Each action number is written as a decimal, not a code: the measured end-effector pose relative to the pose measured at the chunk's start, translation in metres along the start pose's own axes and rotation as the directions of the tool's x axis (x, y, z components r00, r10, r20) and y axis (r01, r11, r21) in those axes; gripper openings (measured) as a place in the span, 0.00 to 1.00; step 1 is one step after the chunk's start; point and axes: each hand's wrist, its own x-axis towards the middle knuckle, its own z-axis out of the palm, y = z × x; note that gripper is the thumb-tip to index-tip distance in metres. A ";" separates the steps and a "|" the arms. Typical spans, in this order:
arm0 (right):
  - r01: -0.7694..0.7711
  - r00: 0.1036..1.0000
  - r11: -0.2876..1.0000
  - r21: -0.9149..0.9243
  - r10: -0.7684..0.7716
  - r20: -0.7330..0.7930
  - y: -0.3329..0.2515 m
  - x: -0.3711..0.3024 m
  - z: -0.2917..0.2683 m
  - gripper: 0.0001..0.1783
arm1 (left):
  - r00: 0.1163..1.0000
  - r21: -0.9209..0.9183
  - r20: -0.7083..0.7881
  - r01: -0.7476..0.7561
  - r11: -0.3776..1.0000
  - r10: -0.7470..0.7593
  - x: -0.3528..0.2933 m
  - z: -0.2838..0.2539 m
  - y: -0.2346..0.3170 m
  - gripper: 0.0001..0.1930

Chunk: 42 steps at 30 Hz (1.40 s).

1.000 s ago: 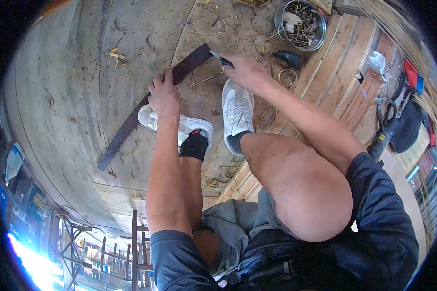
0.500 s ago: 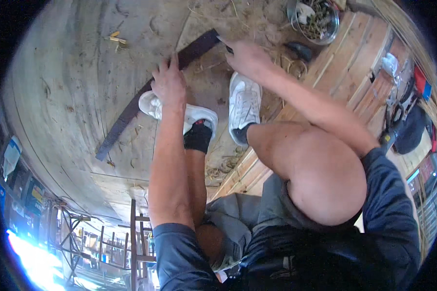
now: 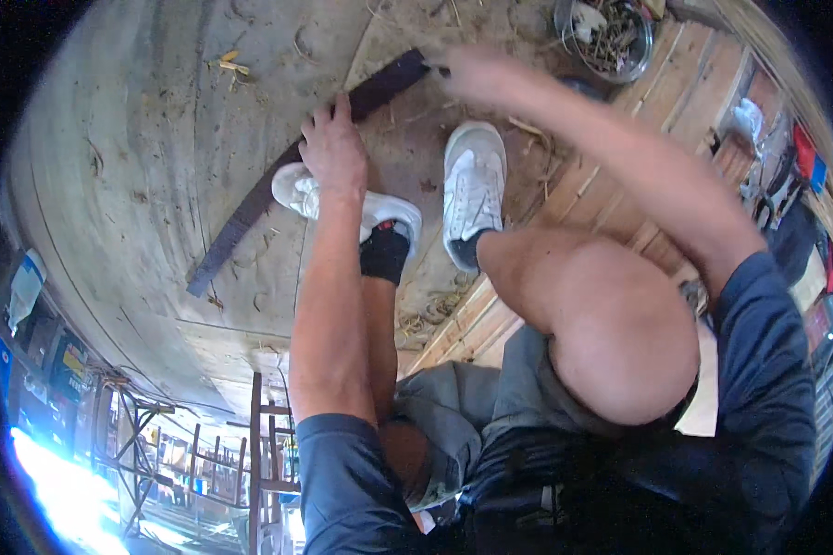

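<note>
Slanting — dark strip (image 3: pixel 252 211), left hand (image 3: pixel 335 155) atop

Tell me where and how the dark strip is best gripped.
Probably by the bare lower-left stretch of the dark strip, coming from the person's left and pinching across its long edges. It is long and narrow and looks flat; that stretch reaches out past the left shoe, while the left hand is near its middle and the right hand, blurred, by its upper end.

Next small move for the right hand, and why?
Probably steady the right hand at the far end of the dark strip: it is blurred beside that end, a small dark tool showing in it, while the left hand rests on the strip.
</note>
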 end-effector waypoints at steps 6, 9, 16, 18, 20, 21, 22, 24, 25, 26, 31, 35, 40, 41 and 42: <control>-0.037 0.977 0.994 0.106 0.058 -0.206 -0.016 -0.044 0.031 0.17 | 0.999 0.030 -0.023 -0.029 0.999 0.030 -0.008 0.011 -0.005 0.24; -0.105 0.990 0.984 0.143 0.117 -0.078 -0.005 -0.033 0.030 0.18 | 0.998 -0.010 -0.018 -0.057 0.998 0.057 -0.009 0.012 -0.006 0.25; -0.034 0.977 0.980 0.195 0.074 -0.201 0.007 -0.042 0.052 0.24 | 0.999 0.004 0.019 -0.037 0.999 0.037 -0.003 0.006 -0.005 0.25; -0.019 0.966 0.973 0.228 0.077 -0.248 0.016 -0.041 0.070 0.28 | 0.999 0.011 0.020 -0.037 0.999 0.037 -0.003 0.005 -0.004 0.25; -0.005 0.960 0.970 0.241 0.072 -0.270 0.022 -0.038 0.083 0.29 | 0.999 0.003 0.005 -0.042 0.999 0.042 -0.003 0.007 -0.006 0.26; -0.004 0.962 0.974 0.225 0.065 -0.266 0.024 -0.037 0.084 0.30 | 0.999 -0.007 0.007 -0.038 0.999 0.038 -0.002 0.008 -0.006 0.26; -0.003 0.963 0.978 0.209 0.059 -0.262 0.026 -0.036 0.086 0.31 | 0.999 -0.018 0.008 -0.034 0.999 0.034 -0.003 0.008 -0.006 0.26; 0.013 0.967 0.980 0.197 0.038 -0.253 0.028 -0.035 0.081 0.31 | 0.999 -0.028 0.016 -0.030 0.999 0.030 -0.003 0.008 -0.006 0.27; 0.029 0.969 0.979 0.202 0.023 -0.248 0.026 -0.038 0.075 0.31 | 0.999 -0.028 0.022 -0.029 0.999 0.030 -0.003 0.008 -0.007 0.27; 0.044 0.970 0.977 0.207 0.008 -0.242 0.025 -0.039 0.069 0.31 | 0.999 -0.027 0.029 -0.029 0.999 0.029 -0.002 0.008 -0.007 0.27; -0.100 0.995 0.982 0.159 0.101 0.001 -0.012 -0.029 -0.004 0.20 | 0.998 -0.034 0.056 -0.011 0.999 0.013 -0.001 0.007 -0.005 0.27; -0.169 0.985 0.966 0.193 0.173 -0.004 -0.031 -0.042 -0.019 0.21 | 0.999 -0.030 0.040 0.027 0.999 -0.026 -0.003 0.000 -0.001 0.28; -0.023 0.884 0.847 0.531 0.265 -0.385 -0.028 -0.065 0.003 0.24 | 0.983 -0.456 -0.159 -0.155 0.877 0.091 -0.029 -0.016 0.075 0.27; -0.010 0.891 0.817 0.576 0.269 -0.366 -0.026 -0.070 0.005 0.25 | 0.964 -0.539 -0.215 -0.253 0.804 0.158 -0.031 -0.022 0.089 0.27; 0.001 0.892 0.786 0.619 0.279 -0.356 -0.023 -0.074 0.006 0.26 | 0.947 -0.529 -0.248 -0.310 0.790 0.205 -0.028 -0.018 0.093 0.26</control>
